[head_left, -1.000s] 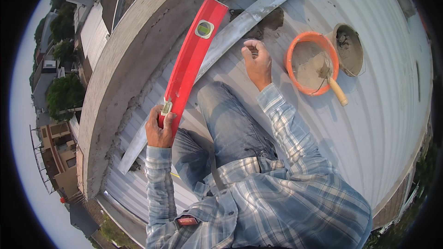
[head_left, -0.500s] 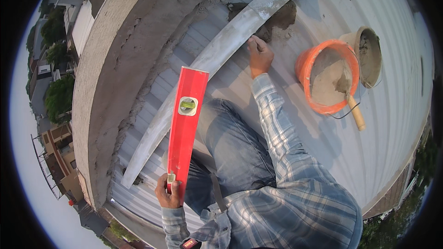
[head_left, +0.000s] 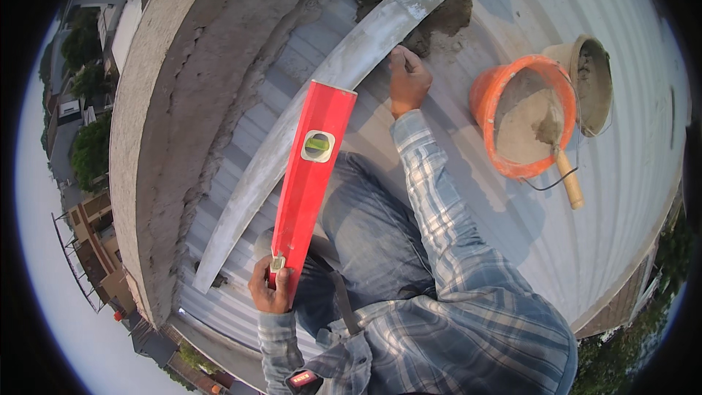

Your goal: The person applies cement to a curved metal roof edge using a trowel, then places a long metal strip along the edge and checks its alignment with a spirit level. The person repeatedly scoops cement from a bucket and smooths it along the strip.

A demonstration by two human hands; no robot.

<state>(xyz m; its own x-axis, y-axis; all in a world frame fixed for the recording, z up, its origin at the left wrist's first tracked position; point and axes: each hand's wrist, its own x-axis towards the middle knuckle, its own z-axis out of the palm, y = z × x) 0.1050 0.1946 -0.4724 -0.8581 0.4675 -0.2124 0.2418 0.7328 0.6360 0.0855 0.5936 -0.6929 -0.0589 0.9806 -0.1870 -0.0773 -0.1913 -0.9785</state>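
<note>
My left hand [head_left: 271, 287] is closed around the lower end of a red spirit level [head_left: 311, 183]. The level slants up and away from me, its yellow-green vial facing up and its far end overlapping a long pale grey bar [head_left: 340, 66] from this viewpoint. That bar runs diagonally over the ribbed roof sheet [head_left: 468, 212], with dark mortar [head_left: 446, 18] beneath and beside its far part. My right hand [head_left: 409, 84] is closed, thumb and fingers drawn together close to the bar's right edge. What it grips, if anything, cannot be made out.
At right stands an orange bucket [head_left: 479, 102] of grey mortar, a wooden-handled trowel [head_left: 569, 179] resting in it. Behind is a mortar-stained bucket [head_left: 605, 88]. A rough cement wall [head_left: 157, 139] rises at left, with buildings and trees far below. My bent knee lies between my arms.
The spirit level's far end has moved up and to the right, and my left hand has risen slightly with it. My right hand has shifted a little up and left, still closed.
</note>
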